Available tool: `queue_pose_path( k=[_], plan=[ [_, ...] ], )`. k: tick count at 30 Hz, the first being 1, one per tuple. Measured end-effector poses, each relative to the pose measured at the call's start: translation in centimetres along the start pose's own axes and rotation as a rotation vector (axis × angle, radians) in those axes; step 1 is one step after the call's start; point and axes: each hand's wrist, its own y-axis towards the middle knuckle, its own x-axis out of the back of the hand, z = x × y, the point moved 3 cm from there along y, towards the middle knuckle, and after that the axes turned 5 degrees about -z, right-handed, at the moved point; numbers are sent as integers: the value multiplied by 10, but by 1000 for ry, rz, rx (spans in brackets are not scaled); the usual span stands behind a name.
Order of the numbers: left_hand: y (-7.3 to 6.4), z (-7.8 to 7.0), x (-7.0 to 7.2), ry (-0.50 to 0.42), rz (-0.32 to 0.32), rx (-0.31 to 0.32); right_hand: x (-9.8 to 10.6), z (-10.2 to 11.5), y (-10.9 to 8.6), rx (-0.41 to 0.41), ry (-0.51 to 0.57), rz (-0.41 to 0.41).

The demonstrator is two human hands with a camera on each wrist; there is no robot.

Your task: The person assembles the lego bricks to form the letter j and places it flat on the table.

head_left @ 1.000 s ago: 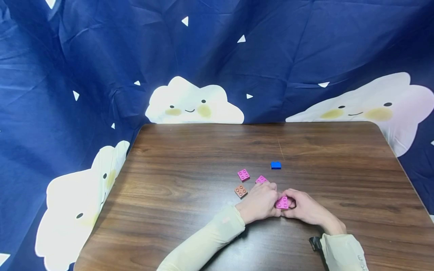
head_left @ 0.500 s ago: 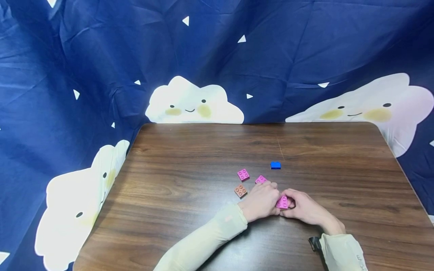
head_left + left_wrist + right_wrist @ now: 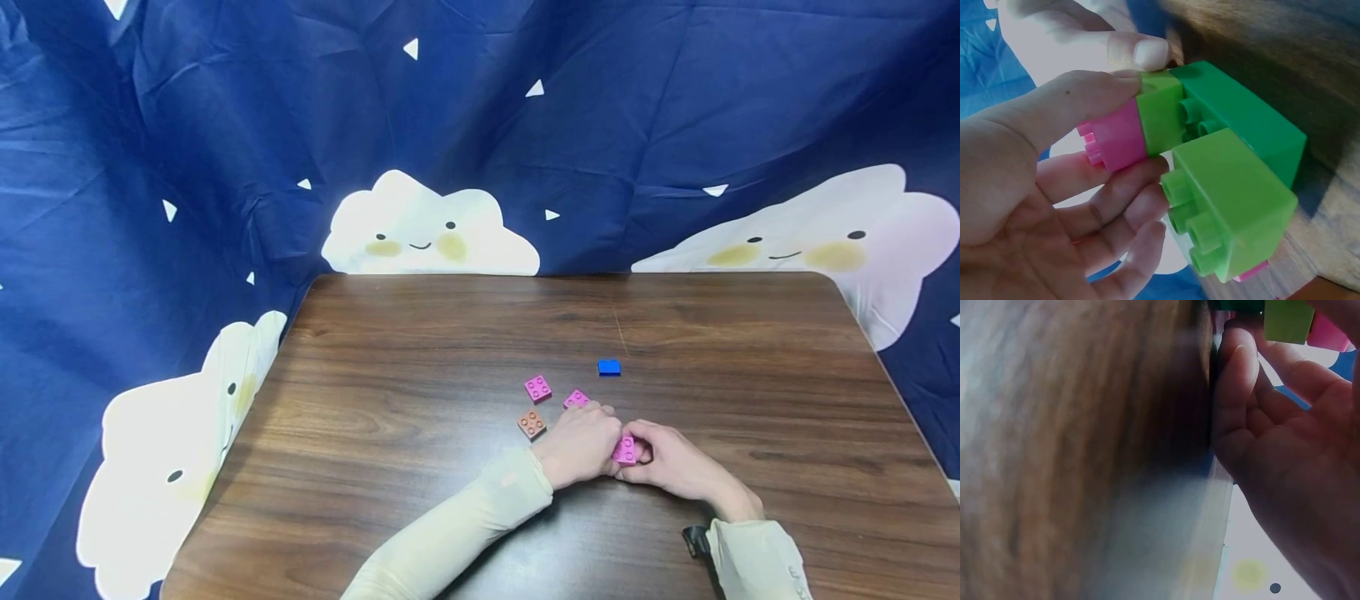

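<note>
Both hands are together on a stack of toy building bricks at the front right of the table. My left hand (image 3: 579,444) pinches a pink brick (image 3: 1119,136) and the lime brick (image 3: 1161,111) joined to it, thumb on one side and fingers on the other. The lime brick's far side meets the studs of a longer dark green brick (image 3: 1250,119). A second lime brick (image 3: 1235,200), studs showing, overlaps the green one in the left wrist view. My right hand (image 3: 678,462) grips the stack from the right, thumb and fingertips at the green brick's end.
On the wooden table (image 3: 375,375) lie a pink brick (image 3: 537,388), another pink brick (image 3: 576,399) partly behind the left hand, a brown brick (image 3: 532,425) and a blue brick (image 3: 609,368). A blue cloud-print curtain (image 3: 480,125) hangs behind.
My left hand has shifted slightly to the right and covers more of the pink brick in the stack. The right hand and the loose bricks stay in place.
</note>
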Motion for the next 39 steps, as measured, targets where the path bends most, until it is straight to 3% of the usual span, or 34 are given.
queue_pose_path(
  k=[15,27,35,39],
  plan=[
    [0,-3,0,-1,33,45,0,2,-1,8,-11,-2],
    [-1,0,-1,-4,-3,40,0,4,2,9,-2,-5],
    [-8,7,-7,-92,59,35,1,5,3,11,2,-9],
    [-14,18,0,-156,36,34,1,5,3,4,1,-2]
  ],
)
